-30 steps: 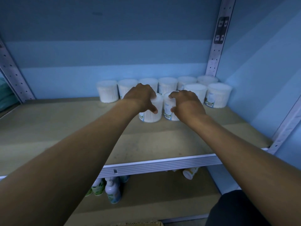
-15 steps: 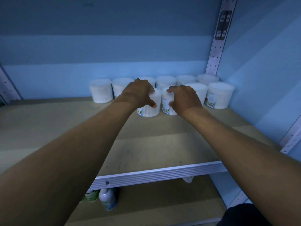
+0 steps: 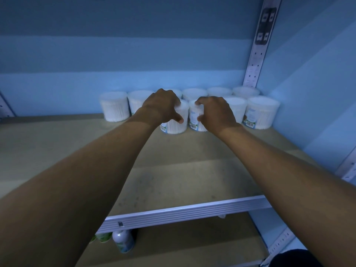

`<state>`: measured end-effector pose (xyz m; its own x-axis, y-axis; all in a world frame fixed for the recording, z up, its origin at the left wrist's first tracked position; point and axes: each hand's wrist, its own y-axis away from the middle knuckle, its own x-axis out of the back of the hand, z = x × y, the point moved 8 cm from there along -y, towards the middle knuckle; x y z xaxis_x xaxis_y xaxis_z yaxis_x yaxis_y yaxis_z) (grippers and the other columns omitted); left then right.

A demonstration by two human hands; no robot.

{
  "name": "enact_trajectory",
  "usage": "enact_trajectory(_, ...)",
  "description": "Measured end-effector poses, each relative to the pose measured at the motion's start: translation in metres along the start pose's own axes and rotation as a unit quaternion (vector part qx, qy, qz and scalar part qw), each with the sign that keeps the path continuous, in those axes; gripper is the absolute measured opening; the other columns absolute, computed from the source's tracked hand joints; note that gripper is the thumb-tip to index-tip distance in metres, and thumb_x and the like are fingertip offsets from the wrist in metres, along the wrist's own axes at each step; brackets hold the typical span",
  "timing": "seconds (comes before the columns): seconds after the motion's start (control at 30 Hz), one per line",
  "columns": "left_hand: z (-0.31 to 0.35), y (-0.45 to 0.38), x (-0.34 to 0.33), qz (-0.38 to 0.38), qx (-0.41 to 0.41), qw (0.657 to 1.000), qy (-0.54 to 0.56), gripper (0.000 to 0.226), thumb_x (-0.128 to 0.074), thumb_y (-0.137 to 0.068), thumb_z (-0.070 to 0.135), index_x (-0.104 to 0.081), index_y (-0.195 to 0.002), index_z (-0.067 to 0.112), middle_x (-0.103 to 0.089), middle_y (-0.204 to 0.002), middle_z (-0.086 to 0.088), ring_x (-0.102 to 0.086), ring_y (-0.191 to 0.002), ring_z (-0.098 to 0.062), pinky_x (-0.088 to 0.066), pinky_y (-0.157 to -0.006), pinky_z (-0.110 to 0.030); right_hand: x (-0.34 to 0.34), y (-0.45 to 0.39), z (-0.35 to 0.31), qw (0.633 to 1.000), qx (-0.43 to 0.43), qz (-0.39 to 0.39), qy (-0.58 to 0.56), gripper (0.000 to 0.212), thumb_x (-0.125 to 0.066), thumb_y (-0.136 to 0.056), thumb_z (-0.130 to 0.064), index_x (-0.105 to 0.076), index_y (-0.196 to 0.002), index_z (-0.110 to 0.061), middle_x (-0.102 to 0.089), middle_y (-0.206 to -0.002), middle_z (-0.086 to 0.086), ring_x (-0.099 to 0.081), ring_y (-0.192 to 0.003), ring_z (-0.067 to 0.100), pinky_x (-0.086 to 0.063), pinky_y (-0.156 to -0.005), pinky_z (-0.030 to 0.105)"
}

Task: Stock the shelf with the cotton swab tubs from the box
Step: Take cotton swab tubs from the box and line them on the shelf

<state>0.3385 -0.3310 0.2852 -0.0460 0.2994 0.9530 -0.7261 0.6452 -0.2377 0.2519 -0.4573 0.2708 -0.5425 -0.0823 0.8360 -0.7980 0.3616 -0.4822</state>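
Left hand [image 3: 160, 107] and right hand [image 3: 215, 112] each gripped 1 tub, pushed both deeper since 1 s ago; front row of shelf [image 3: 173, 180] nearly seated.

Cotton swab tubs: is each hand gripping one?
Yes: the left hand grips one tub and the right hand grips the neighbouring tub.

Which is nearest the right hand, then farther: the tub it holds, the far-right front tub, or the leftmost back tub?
1. White plastic tub held by the right hand, in its grip.
2. Far-right front tub, to its right.
3. Leftmost back tub, far left.
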Motion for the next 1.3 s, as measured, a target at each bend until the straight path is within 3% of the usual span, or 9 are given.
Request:
enact_trajectory(0.27,0.001,-0.003,-0.001,-0.002,-0.005,1.000,-0.005,0.069,-0.082,-0.073,0.048,-0.062,-0.132,0.019,-0.061,-0.130,-0.004,-0.051,-0.122,-0.024,-0.044,-0.094,-0.035,-0.003,-0.003,0.001,1.000,0.001,-0.003,-0.002,0.043,-0.067,-0.084,0.000,-0.067,-0.125,-0.015,-0.067,-0.123,0.013,-0.056,-0.116,0.034,-0.044,-0.094,0.038)
enact_trajectory(0.5,0.002,0.009,0.010,-0.046,0.013,0.997,0.058,0.077,-0.082,-0.073,0.048,-0.052,-0.139,0.022,-0.050,-0.142,-0.001,-0.048,-0.129,-0.020,-0.040,-0.097,-0.029,0.010,-0.016,0.008,0.987,-0.061,-0.127,-0.076,0.065,-0.083,-0.078,-0.015,-0.060,-0.138,-0.025,-0.055,-0.143,0.005,-0.048,-0.134,0.023,-0.040,-0.107,0.030)
enact_trajectory(0.7,-0.006,0.033,0.024,-0.045,0.007,0.998,0.044,0.060,-0.076,-0.080,0.041,-0.054,-0.134,0.025,-0.048,-0.144,-0.001,-0.049,-0.128,-0.019,-0.041,-0.098,-0.031,0.031,0.005,-0.002,0.984,-0.064,-0.147,-0.080,0.070,-0.084,-0.077,-0.030,-0.057,-0.141,-0.030,-0.050,-0.148,0.004,-0.045,-0.136,0.021,-0.040,-0.108,0.032)
enact_trajectory(0.8,-0.009,0.055,0.034,-0.056,-0.001,0.998,0.025,0.057,-0.072,-0.083,0.041,-0.055,-0.135,0.027,-0.050,-0.143,0.002,-0.049,-0.128,-0.018,-0.042,-0.099,-0.032,0.039,0.025,-0.014,0.981,-0.070,-0.163,-0.072,0.067,-0.084,-0.074,-0.040,-0.058,-0.137,-0.038,-0.051,-0.146,0.002,-0.050,-0.130,0.020,-0.044,-0.104,0.033)
enact_trajectory(0.93,-0.015,0.095,0.039,-0.079,-0.002,0.997,-0.007,0.056,-0.067,-0.086,0.047,-0.053,-0.137,0.029,-0.051,-0.143,0.005,-0.046,-0.131,-0.017,-0.041,-0.106,-0.034,0.049,0.061,-0.034,0.984,-0.036,-0.155,-0.077,0.064,-0.082,-0.077,-0.042,-0.059,-0.137,-0.035,-0.054,-0.143,0.000,-0.047,-0.132,0.018,-0.042,-0.101,0.030)
enact_trajectory(1.13,-0.019,0.174,0.047,-0.035,-0.038,0.999,-0.015,0.048,-0.066,-0.087,0.046,-0.061,-0.129,0.025,-0.061,-0.134,0.002,-0.053,-0.124,-0.018,-0.043,-0.100,-0.030,0.055,0.114,-0.066,0.986,-0.013,-0.125,-0.110,0.060,-0.087,-0.069,-0.043,-0.067,-0.124,-0.033,-0.064,-0.132,-0.002,-0.055,-0.126,0.020,-0.044,-0.103,0.031)
enact_trajectory(1.23,-0.029,0.214,0.045,-0.021,-0.033,0.999,-0.011,0.048,-0.065,-0.086,0.048,-0.062,-0.128,0.027,-0.062,-0.132,0.001,-0.054,-0.122,-0.019,-0.045,-0.102,-0.035,0.054,0.148,-0.085,0.984,-0.001,-0.128,-0.121,0.058,-0.085,-0.073,-0.043,-0.065,-0.127,-0.034,-0.063,-0.133,-0.002,-0.054,-0.126,0.021,-0.042,-0.094,0.027)
enact_trajectory(1.3,-0.035,0.246,0.042,-0.013,-0.029,0.999,-0.011,0.046,-0.065,-0.087,0.045,-0.062,-0.128,0.025,-0.063,-0.131,-0.001,-0.055,-0.121,-0.021,-0.044,-0.101,-0.034,0.052,0.176,-0.102,0.983,0.009,-0.134,-0.122,0.058,-0.081,-0.078,-0.041,-0.062,-0.132,-0.031,-0.060,-0.137,-0.001,-0.051,-0.130,0.022,-0.042,-0.098,0.030)
